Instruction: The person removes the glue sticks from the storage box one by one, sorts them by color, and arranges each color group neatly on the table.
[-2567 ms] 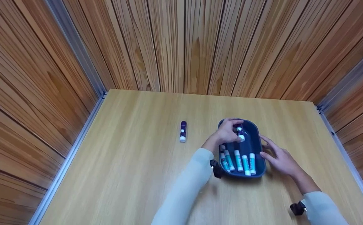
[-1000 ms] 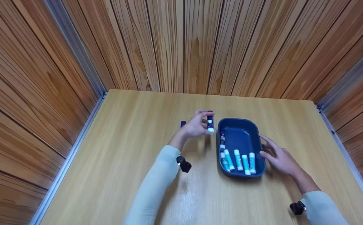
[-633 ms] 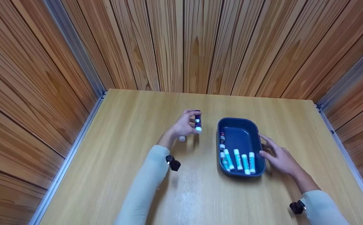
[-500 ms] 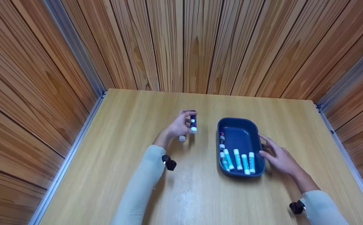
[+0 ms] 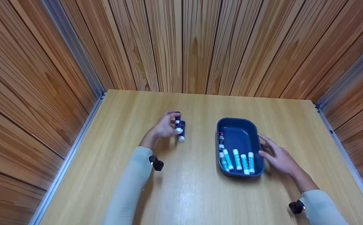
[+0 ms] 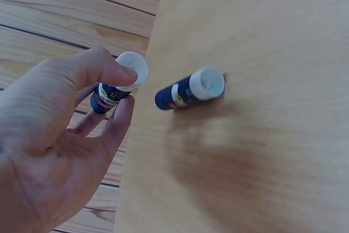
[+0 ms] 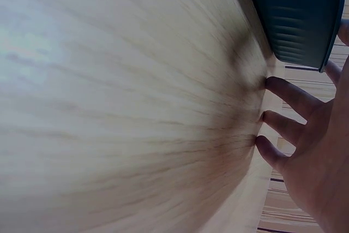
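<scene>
In the head view my left hand point(image 5: 163, 126) pinches a dark purple glue stick point(image 5: 178, 125) with a white end. Thumb and fingertips grip it above the table, as the left wrist view also shows. A second dark glue stick point(image 6: 182, 90) lies on the table just beside the held one. My right hand point(image 5: 279, 159) touches the right rim of a dark blue tray point(image 5: 238, 174) with thumb and index finger, loosely extended; its other fingertips rest on the table in the right wrist view. Several teal glue sticks point(image 5: 237, 159) and one dark glue stick point(image 5: 221, 140) lie in the tray.
The wooden table point(image 5: 197, 190) has plank walls point(image 5: 197, 47) at the back and both sides. A metal rail point(image 5: 67, 159) runs along its left edge. The tray's raised walls stand right of the two dark glue sticks.
My left hand has lifted a dark glue stick from the tray and carried it left, to beside the one on the table. The right hand has stayed at the tray's rim.
</scene>
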The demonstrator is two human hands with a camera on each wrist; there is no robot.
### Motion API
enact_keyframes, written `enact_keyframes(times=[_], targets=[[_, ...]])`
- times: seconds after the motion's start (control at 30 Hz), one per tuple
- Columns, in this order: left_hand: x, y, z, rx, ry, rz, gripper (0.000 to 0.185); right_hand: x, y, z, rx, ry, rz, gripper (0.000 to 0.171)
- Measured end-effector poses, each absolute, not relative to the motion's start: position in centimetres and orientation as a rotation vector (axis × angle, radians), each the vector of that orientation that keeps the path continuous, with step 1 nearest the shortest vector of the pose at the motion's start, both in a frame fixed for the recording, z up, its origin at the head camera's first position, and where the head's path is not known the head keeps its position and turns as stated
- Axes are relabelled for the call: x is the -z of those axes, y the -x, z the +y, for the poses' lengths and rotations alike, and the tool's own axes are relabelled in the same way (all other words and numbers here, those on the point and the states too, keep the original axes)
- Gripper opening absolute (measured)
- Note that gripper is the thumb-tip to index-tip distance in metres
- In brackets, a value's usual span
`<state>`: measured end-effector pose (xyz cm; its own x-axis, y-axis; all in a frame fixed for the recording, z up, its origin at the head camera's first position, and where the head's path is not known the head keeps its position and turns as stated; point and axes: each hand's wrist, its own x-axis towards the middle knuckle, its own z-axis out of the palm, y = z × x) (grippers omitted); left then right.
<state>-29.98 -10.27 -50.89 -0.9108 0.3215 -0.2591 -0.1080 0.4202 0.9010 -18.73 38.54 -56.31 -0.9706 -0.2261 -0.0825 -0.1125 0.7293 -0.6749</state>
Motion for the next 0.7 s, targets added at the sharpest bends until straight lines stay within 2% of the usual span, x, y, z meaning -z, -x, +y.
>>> enact_keyframes(times=[0.4,0.7], targets=[[51.6,30.4,-10.5,-1.416,-0.145,2.320,0.089,56.3,18.5,38.6,1.059,0.260,2.770,0.075],[52.7,30.7,-10.9,-1.328,-0.154,2.362,0.082,56.5,18.5,38.7,1.088,0.263,2.763,0.076]])
